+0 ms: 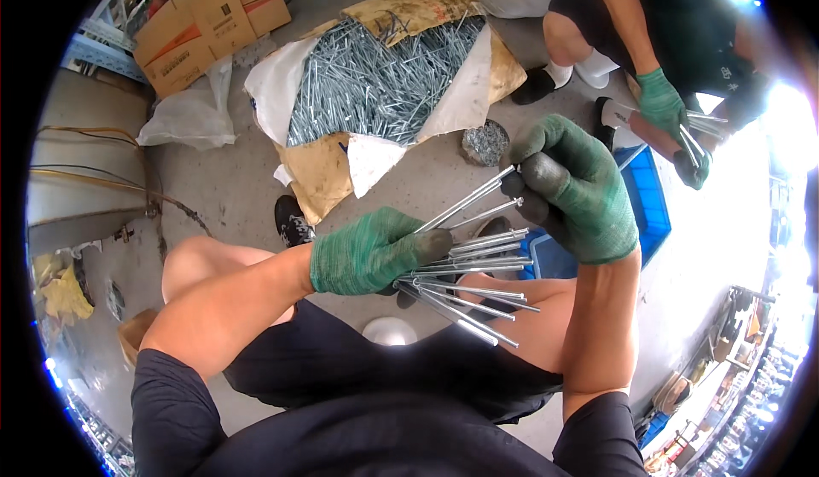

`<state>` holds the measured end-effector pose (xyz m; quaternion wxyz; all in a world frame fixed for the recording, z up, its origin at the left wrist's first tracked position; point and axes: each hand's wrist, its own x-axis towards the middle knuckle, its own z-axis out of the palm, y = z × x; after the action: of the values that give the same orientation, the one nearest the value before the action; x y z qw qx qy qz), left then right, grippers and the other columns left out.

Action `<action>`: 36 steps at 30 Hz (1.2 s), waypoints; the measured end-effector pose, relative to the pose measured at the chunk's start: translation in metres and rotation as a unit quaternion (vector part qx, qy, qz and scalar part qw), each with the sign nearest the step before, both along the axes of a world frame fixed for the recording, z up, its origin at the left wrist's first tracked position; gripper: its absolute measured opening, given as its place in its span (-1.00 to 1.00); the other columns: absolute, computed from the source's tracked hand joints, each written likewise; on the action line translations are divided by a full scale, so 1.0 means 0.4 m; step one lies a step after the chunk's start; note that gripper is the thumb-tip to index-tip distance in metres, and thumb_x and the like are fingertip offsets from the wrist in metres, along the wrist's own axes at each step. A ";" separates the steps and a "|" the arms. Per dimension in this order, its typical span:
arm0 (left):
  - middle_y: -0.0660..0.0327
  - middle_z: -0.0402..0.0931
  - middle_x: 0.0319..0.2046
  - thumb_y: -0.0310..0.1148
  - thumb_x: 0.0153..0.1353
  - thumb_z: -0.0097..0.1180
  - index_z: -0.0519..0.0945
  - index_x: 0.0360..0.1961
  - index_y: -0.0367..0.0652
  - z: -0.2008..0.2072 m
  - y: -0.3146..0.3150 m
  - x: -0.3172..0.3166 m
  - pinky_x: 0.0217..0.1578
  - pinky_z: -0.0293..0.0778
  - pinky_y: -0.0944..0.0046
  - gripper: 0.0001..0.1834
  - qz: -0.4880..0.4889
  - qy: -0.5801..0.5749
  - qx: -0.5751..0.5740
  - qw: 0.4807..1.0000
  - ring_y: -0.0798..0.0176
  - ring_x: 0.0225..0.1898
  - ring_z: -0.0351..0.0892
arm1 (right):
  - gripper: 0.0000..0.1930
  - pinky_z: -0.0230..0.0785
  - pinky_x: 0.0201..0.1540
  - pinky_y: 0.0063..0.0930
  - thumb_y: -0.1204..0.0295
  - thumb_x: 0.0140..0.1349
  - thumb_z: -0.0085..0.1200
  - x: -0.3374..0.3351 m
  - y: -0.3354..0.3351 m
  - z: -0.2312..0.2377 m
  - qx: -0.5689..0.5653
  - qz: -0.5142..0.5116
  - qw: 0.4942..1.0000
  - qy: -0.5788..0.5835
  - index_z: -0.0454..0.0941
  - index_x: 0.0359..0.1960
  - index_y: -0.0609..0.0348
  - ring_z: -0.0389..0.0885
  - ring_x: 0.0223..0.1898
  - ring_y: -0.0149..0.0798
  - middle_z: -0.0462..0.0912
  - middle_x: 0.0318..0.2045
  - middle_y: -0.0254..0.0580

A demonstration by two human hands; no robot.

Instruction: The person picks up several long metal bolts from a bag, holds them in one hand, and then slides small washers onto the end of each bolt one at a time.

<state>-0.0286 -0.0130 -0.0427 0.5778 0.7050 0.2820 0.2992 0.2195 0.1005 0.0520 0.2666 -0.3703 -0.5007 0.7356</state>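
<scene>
My left hand (375, 251), in a green glove with dark fingertips, is closed around a bunch of long thin metal rods (486, 264). Their free ends fan out to the right. My right hand (584, 191), gloved the same way, has its thumb and fingers pinched together at the tip of the uppermost rods. Whatever sits between those fingertips is too small to make out. Beyond my hands, an opened carton (320, 174) lined with white sheeting holds a large heap of similar rods (384, 80).
A round container of small metal pieces (485, 142) stands beside the carton. Blue plastic bins (644, 195) lie behind my right hand. At the upper right, a co-worker's gloved hand (661, 101) holds rods too. Cardboard boxes (213, 20) and a clear plastic bag (192, 114) occupy the far left.
</scene>
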 end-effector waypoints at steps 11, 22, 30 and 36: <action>0.09 0.57 -0.32 -0.52 -0.11 0.34 0.26 0.41 -0.30 -0.046 0.021 -0.001 -0.39 0.55 0.08 -0.05 0.023 0.032 0.325 0.945 0.04 -0.42 0.63 | -0.71 0.05 -0.56 -0.70 0.28 0.21 0.20 -0.010 0.011 0.008 -0.045 0.049 0.998 -0.008 0.59 -0.13 0.21 0.31 -0.58 -0.61 0.46 -0.54 -0.47; 0.12 0.57 -0.38 -0.46 -0.18 0.37 0.27 0.42 -0.23 -0.043 0.011 -0.011 -0.46 0.48 0.12 0.01 -0.021 0.106 0.284 0.953 0.00 -0.47 0.61 | -0.69 0.07 -0.53 -0.68 0.21 0.18 0.20 -0.031 -0.013 0.012 0.014 0.030 0.997 -0.074 0.62 -0.19 0.20 0.31 -0.56 -0.61 0.44 -0.56 -0.50; 0.21 0.55 -0.63 0.19 0.39 -0.03 0.67 -0.25 -0.25 0.125 0.048 0.017 -0.50 0.45 0.30 -0.38 0.033 0.084 -0.345 0.934 0.33 -0.58 0.55 | -0.67 0.06 -0.53 -0.72 0.19 0.35 0.07 -0.036 -0.013 0.031 0.014 -0.018 0.997 -0.075 0.66 -0.12 0.22 0.29 -0.60 -0.61 0.48 -0.54 -0.49; 0.26 0.56 -0.65 0.31 0.43 -0.24 0.69 -0.37 -0.20 0.136 0.046 0.014 -0.50 0.44 0.35 -0.23 0.051 0.093 -0.357 0.928 0.41 -0.59 0.53 | -0.78 0.11 -0.60 -0.69 0.47 0.24 -0.11 -0.012 -0.009 0.013 -0.041 -0.027 0.998 -0.030 0.55 -0.17 0.24 0.31 -0.62 -0.61 0.51 -0.52 -0.40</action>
<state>-0.0229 0.0054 0.0118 0.7466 0.4617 0.4578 0.1408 0.2147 0.0969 0.0574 0.2560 -0.4165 -0.4676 0.7365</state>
